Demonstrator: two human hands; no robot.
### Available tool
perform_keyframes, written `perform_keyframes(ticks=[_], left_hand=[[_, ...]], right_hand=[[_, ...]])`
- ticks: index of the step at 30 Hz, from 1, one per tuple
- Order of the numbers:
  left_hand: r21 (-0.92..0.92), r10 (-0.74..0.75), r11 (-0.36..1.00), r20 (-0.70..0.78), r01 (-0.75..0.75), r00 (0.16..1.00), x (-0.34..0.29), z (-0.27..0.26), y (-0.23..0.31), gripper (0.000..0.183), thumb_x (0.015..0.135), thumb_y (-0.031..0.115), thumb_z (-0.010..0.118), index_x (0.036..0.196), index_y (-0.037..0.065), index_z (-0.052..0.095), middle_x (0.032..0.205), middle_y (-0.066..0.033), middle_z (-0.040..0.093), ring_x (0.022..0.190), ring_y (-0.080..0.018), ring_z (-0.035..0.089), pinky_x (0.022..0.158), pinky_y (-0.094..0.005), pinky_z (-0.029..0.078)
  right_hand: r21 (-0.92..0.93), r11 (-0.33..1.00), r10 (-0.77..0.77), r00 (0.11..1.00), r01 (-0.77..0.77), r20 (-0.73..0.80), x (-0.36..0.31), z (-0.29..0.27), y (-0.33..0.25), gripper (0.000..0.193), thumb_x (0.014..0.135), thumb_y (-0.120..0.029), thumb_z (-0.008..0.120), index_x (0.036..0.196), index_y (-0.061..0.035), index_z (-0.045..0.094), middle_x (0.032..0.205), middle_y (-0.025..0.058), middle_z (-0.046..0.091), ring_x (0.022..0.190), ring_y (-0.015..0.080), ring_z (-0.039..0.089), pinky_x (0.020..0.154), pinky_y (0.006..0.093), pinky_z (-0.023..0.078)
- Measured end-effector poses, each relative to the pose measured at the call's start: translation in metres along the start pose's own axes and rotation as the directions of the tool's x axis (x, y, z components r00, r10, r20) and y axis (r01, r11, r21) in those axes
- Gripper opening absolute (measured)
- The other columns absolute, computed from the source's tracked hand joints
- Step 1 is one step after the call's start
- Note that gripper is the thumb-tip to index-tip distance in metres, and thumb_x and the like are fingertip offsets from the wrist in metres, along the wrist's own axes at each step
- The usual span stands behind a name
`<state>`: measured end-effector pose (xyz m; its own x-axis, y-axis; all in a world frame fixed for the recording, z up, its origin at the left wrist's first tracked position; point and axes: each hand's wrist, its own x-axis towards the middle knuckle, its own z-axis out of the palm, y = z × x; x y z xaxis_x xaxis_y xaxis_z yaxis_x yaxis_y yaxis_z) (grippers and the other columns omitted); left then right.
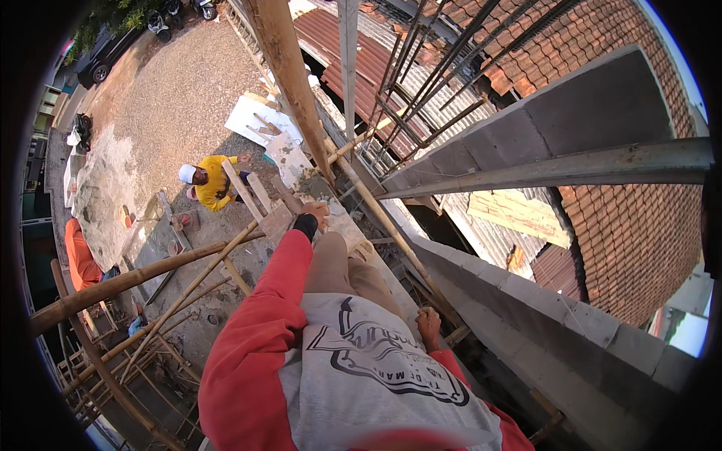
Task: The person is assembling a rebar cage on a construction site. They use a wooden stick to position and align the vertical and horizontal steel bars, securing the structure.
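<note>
My left hand (pixel 317 216), with a dark band at its wrist, reaches forward past my knee, its fingers curled down. Beside it is the end of a wooden board (pixel 276 221); whether the fingers touch it I cannot make out. My right hand (pixel 429 328) is closed low at my right side, next to the pale ledge (pixel 391 289) under my legs. Whatever it may hold is hidden. To its right slants a bamboo pole (pixel 395 229).
Bamboo scaffolding (pixel 150 274) crosses on the left, high above the ground. Below stands a person in yellow (pixel 216 183); another wears orange (pixel 81 255). A thick wooden post (pixel 289 83), steel bars (pixel 429 83), a metal beam (pixel 549 167) and a grey block wall (pixel 526 301) surround me.
</note>
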<state>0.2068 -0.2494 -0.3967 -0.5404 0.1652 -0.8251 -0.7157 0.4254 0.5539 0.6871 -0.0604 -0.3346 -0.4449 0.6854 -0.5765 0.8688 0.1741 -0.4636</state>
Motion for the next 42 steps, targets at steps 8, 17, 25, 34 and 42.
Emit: perform_keyframes(ticks=[8, 17, 25, 34, 42], left_hand=[[0.126, 0.161, 0.979, 0.003, -0.16, 0.987, 0.003, 0.009, 0.059, 0.02, 0.096, 0.015, 0.06, 0.108, 0.003, 0.07, 0.085, -0.0121, 0.07, 0.055, -0.0186, 0.062, 0.048, -0.0349, 0.052], [0.165, 0.478, 0.869, -0.035, -0.467, 0.877, 0.08, 0.121, 0.243, 0.023, 0.092, 0.012, 0.06, 0.111, 0.004, 0.07, 0.089, -0.0092, 0.071, 0.073, -0.0183, 0.07, 0.062, -0.0325, 0.058], [0.601, 0.727, 0.601, -0.14, -0.526, 0.672, 0.184, 0.145, 0.371, 0.033, 0.088, 0.024, 0.058, 0.116, 0.012, 0.07, 0.107, -0.0192, 0.071, 0.103, -0.0367, 0.067, 0.091, -0.0444, 0.052], [0.346, 0.617, 0.743, -0.022, -0.573, 0.786, 0.247, 0.163, 0.356, 0.027, 0.089, 0.009, 0.06, 0.113, 0.01, 0.073, 0.101, -0.0135, 0.075, 0.092, -0.0278, 0.072, 0.08, -0.0395, 0.056], [-0.137, 0.457, 0.888, 0.153, -0.439, 0.876, 0.3, 0.156, 0.34, 0.017, 0.095, 0.015, 0.062, 0.097, 0.002, 0.072, 0.082, -0.0084, 0.07, 0.063, -0.0185, 0.064, 0.053, -0.0323, 0.05]], right_hand=[[0.052, 0.98, -0.19, 0.979, 0.194, -0.071, 0.044, 0.007, -0.037, 0.019, 0.084, -0.016, 0.056, 0.094, -0.0039, 0.066, 0.098, 0.0222, 0.069, 0.098, 0.0426, 0.065, 0.086, 0.0505, 0.051], [0.114, 0.983, -0.161, 0.979, 0.147, 0.128, 0.085, -0.015, -0.122, 0.027, 0.082, -0.027, 0.065, 0.092, -0.0015, 0.07, 0.091, 0.0201, 0.071, 0.091, 0.036, 0.069, 0.085, 0.0448, 0.052], [0.262, 0.804, -0.449, 0.834, 0.534, -0.322, 0.132, -0.011, -0.305, 0.036, 0.1, -0.029, 0.048, 0.103, -0.0009, 0.071, 0.08, 0.0173, 0.069, 0.084, 0.0307, 0.067, 0.079, 0.0422, 0.051], [0.65, 0.725, -0.039, 0.955, 0.229, -0.293, 0.298, 0.032, -0.432, 0.036, 0.102, -0.031, 0.043, 0.103, -0.0018, 0.064, 0.065, 0.0101, 0.061, 0.063, 0.0217, 0.058, 0.064, 0.0384, 0.046], [0.632, 0.736, 0.463, 0.862, -0.244, -0.206, 0.393, 0.065, -0.447, 0.036, 0.098, -0.036, 0.058, 0.107, -0.0027, 0.067, 0.107, 0.022, 0.069, 0.103, 0.0415, 0.066, 0.087, 0.0491, 0.052]])
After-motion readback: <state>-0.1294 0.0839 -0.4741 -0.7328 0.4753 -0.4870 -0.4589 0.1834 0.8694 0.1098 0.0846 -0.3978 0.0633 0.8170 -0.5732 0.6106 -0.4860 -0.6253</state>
